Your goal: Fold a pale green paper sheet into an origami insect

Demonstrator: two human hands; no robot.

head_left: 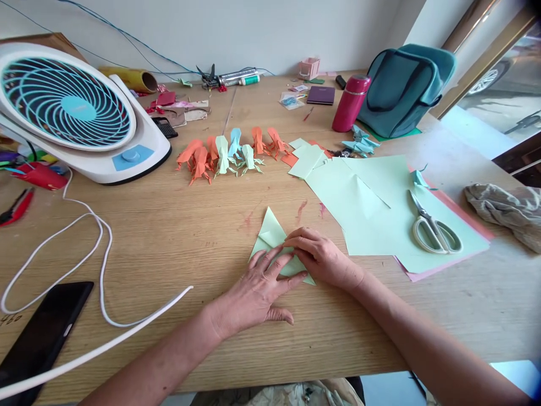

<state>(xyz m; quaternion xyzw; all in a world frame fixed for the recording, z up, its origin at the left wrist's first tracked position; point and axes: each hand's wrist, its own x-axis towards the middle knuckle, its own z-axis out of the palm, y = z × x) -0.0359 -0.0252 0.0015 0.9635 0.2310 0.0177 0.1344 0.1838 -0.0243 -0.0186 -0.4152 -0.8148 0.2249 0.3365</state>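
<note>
A pale green folded sheet of paper (271,230) lies on the table in front of me, its pointed corner facing away. My left hand (264,285) rests flat on its lower part, fingers spread and thumb apart. From the right, my right hand (319,256) has its fingers bent together on the paper's right edge, the fingertips meeting those of my left hand. Both hands hide the middle of the sheet. Behind it stands a row of folded paper insects in orange (200,163), pale green (222,155) and blue (234,142).
On the right are large green paper sheets (372,225) with scissors (435,228) on top. A pink bottle (351,104) and teal bag (399,90) stand behind. At left are a fan (80,107), a white cable (107,254) and a black phone (46,332).
</note>
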